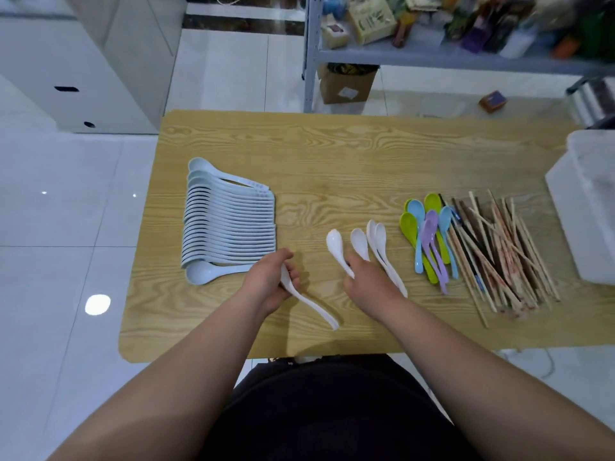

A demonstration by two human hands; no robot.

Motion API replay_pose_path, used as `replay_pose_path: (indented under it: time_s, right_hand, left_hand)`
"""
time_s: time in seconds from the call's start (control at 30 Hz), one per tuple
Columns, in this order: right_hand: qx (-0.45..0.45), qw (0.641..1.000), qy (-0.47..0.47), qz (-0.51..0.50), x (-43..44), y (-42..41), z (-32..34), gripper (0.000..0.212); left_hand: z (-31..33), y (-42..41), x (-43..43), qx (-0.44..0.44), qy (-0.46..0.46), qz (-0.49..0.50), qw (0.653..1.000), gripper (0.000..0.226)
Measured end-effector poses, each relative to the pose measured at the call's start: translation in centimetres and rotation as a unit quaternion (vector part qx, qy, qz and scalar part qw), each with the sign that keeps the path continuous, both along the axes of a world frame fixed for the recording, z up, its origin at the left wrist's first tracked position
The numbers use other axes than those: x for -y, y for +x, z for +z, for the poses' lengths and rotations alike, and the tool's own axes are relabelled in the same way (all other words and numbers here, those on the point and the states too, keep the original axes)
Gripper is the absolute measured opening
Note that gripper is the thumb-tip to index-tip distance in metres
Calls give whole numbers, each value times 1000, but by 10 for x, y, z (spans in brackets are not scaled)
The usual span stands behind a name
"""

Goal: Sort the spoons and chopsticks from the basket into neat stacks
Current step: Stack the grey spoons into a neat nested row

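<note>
**Left hand (269, 281) clamped on stacked white spoons (312, 309)**

Fingers curl round the spoons' necks, and the handles trail toward the person. Just right of the grip, the right hand (369, 282) lies over the handles of four loose spoons (358, 242); whether it pinches one, I cannot tell. Left of and beyond the grip, a neat row of pale blue spoons (229, 224) lies on the table (332, 154). Well right, coloured spoons (429, 234) touch a chopstick heap (499, 254), with a white bin (592, 201) further right.
</note>
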State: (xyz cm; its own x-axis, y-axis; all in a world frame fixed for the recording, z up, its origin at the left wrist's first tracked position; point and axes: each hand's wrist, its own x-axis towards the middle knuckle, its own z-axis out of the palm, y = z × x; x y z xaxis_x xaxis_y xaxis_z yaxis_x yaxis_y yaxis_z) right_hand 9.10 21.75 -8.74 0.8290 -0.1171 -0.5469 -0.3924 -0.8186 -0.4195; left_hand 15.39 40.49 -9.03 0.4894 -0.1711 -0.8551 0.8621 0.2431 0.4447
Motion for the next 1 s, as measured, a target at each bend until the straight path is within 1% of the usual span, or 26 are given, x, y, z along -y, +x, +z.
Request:
replay_pose_path:
  time_s: [0.1,0.17,0.23,0.3,0.37,0.43,0.53,0.6,0.67,0.8,0.9,1.0]
  right_hand:
    - [43,998,56,-5,-16,-7,31,13]
    - [77,996,48,23,-27,-10,48,23]
    - [93,993,26,63,-37,-11,64,35]
    - [108,989,9,96,-43,-10,80,43]
    - [133,987,7,87,-45,-8,99,43]
    - [151,987,43,47,-45,-5,112,39]
    - [135,983,120,-12,-46,-4,127,35]
    - [126,978,161,-48,-48,-8,133,33]
    - [138,970,188,-74,-51,-15,136,33]
    - [179,965,184,-55,-54,-20,137,28]
    - [153,962,222,-48,-49,-20,131,33]
    - [101,956,270,-60,-47,-20,125,34]
  left_hand:
    - [15,5,-1,21,-17,-10,1000,32]
    - [30,8,0,46,-51,-17,998,37]
    - [46,11,2,69,-89,-20,993,35]
    - [63,15,4,91,-100,-31,990,32]
    - [82,21,5,105,-104,-42,988,24]
    - [100,26,4,109,-109,-37,987,19]
    - [123,27,-4,116,-109,-52,986,16]
    - [133,22,-10,134,-117,-79,981,21]
    - [140,16,-15,153,-119,-97,976,23]
    - [145,13,-23,175,-111,-118,971,27]
    - [140,17,-30,167,-111,-137,970,31]
    - [132,18,-36,160,-100,-161,969,32]
